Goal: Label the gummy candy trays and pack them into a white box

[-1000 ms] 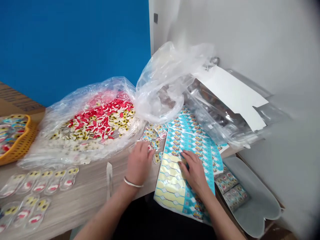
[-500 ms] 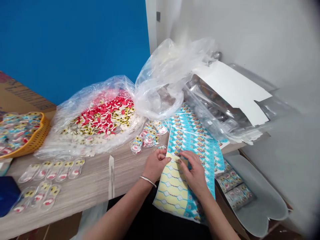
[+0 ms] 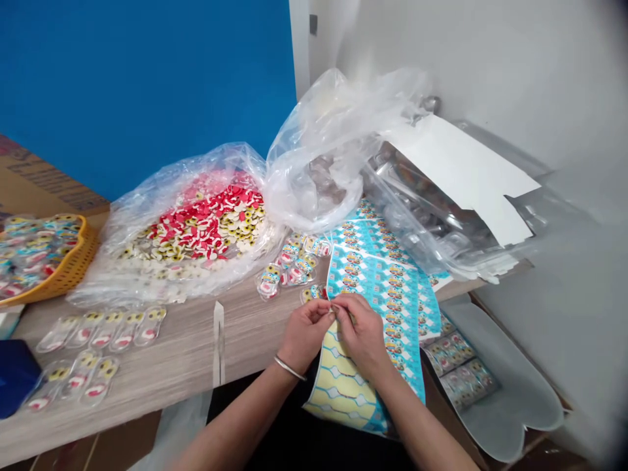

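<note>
While pinching shut, left hand, right hand, tips together on a small piece, its kind unclear, just above a printed sheet, at the front edge of the table

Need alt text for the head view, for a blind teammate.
The left hand and right hand pinch something small above a blue-and-yellow printed sheet. Clear packets lie in rows on a table beside a plastic bag of red-and-white pieces.

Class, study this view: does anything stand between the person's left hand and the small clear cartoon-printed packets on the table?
Nothing visible does. The left hand lies just short of the small clear cartoon-printed packets, with only the pale wood-grain tabletop between them.
</note>
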Tool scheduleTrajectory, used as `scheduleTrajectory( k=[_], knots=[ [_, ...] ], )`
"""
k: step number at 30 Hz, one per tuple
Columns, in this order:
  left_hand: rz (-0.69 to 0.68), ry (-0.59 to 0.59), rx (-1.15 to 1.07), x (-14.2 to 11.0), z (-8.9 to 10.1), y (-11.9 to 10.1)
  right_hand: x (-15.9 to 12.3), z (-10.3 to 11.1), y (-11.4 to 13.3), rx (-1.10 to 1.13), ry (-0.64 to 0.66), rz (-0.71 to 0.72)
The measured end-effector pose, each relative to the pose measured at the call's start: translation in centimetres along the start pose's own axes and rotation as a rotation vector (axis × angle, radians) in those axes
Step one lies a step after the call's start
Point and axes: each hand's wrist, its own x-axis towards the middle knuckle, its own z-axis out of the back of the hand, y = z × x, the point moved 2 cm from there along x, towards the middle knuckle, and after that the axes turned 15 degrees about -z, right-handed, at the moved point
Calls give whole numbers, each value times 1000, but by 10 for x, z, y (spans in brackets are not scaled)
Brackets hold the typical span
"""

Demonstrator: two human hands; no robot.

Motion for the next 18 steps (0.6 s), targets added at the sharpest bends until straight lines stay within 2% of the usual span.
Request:
scheduleTrajectory(
  k=[4, 6, 7, 10, 15, 18],
  knots=[
    [108, -84, -145, -4, -3, 3, 5, -1, -8, 236, -81, -291],
    [140, -104, -148, -4, -3, 3, 9, 1, -12, 326, -44, -383],
    [140, -112, -135, -4, -3, 3, 10, 1, -13, 328, -8, -386],
    [97, -129, -96, -1, -2, 0, 10, 4, -7, 178, 53, -259],
    [31, -109, -64, 1, -2, -2, 2, 2, 7, -82, 26, 8],
    [-4, -103, -73, 0, -4, -2, 0, -2, 9, -109, -26, 31]
  ],
)
